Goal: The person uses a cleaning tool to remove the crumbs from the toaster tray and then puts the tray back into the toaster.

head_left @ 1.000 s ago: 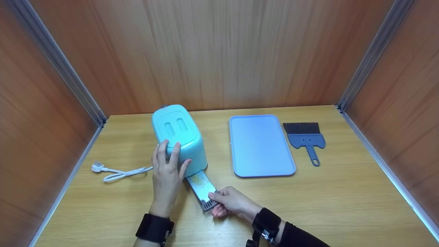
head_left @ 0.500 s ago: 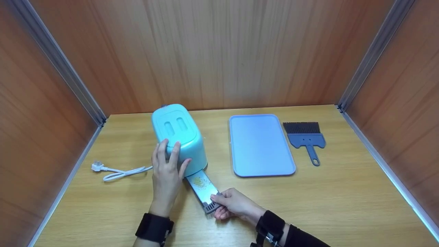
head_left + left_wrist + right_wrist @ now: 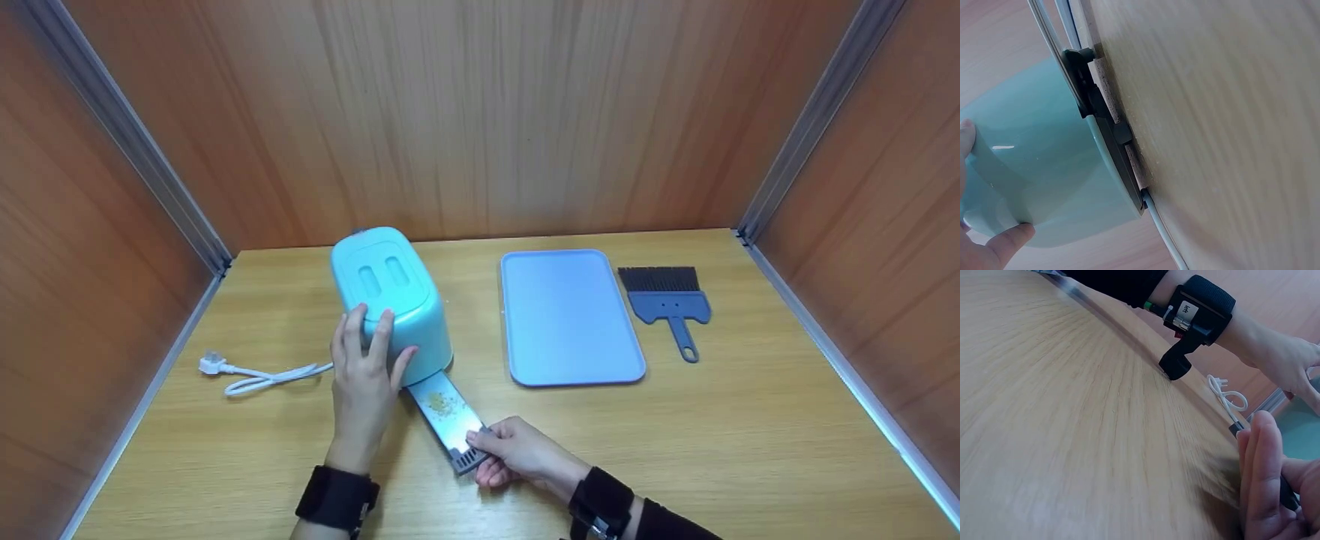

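Observation:
A turquoise toaster (image 3: 390,292) with a lid over its top stands left of the middle in the head view. My left hand (image 3: 363,390) rests on its near end, fingers extended up over the lid's edge and thumb (image 3: 1013,242) against the side wall. From under the toaster's near end slants a metal crumb tray (image 3: 448,412), its surface scattered with yellowish crumbs. My right hand (image 3: 521,454) pinches the tray's grey slotted end, thumb on top and fingers below. The tray's far end is hidden beneath the toaster. In the right wrist view my fingers (image 3: 1264,478) cover most of the tray.
To the right lies a flat blue tray (image 3: 574,319), and beyond it a blue hand brush (image 3: 671,304) with dark bristles. A white power cord (image 3: 262,382) with its plug lies left of the toaster. Wooden panels (image 3: 480,120) enclose the back and sides of the table.
My right hand has drawn the crumb tray a little farther out, toward the near right, and more crumbs show on it. The left hand and toaster have stayed in place.

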`<state>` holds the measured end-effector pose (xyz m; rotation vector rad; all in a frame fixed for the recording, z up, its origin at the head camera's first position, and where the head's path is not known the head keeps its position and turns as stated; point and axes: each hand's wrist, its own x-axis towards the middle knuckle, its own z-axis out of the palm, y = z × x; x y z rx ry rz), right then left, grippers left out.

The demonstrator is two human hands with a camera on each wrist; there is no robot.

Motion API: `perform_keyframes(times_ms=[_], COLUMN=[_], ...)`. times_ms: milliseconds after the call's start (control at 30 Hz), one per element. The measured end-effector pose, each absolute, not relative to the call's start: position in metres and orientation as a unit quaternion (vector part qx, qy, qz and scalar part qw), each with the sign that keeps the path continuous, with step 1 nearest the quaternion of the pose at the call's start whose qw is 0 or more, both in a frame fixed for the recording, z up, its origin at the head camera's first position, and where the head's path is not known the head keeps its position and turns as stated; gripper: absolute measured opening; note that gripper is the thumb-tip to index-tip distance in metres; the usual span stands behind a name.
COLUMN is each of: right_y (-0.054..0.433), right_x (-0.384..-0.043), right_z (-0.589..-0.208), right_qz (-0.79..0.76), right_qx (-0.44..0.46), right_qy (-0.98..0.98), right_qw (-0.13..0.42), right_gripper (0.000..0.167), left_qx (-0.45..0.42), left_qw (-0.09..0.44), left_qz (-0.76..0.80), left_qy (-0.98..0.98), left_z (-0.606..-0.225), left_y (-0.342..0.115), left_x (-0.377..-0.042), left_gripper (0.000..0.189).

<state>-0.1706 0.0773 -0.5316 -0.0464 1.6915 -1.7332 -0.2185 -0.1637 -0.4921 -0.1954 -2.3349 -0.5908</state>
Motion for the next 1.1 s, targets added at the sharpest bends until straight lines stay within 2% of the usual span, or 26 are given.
perform_keyframes(times_ms=[433, 1100], right_y=[0.087, 0.101], right_x=[-0.160, -0.143], right_z=[-0.533, -0.532], right_qz=[-0.671, -0.674], right_qx=[-0.027, -0.024], right_qy=[0.653, 0.648], right_qw=[0.352, 0.353], right_gripper=[0.032, 0.031], left_qx=[-0.070, -0.087], left_qw=[0.344, 0.373], left_qz=[-0.226, -0.224], left_qy=[-0.909, -0.896], left_z=[-0.491, -0.494], left_y=[-0.163, -0.164], left_x=[-0.217, -0.220], left_gripper=[0.067, 0.066])
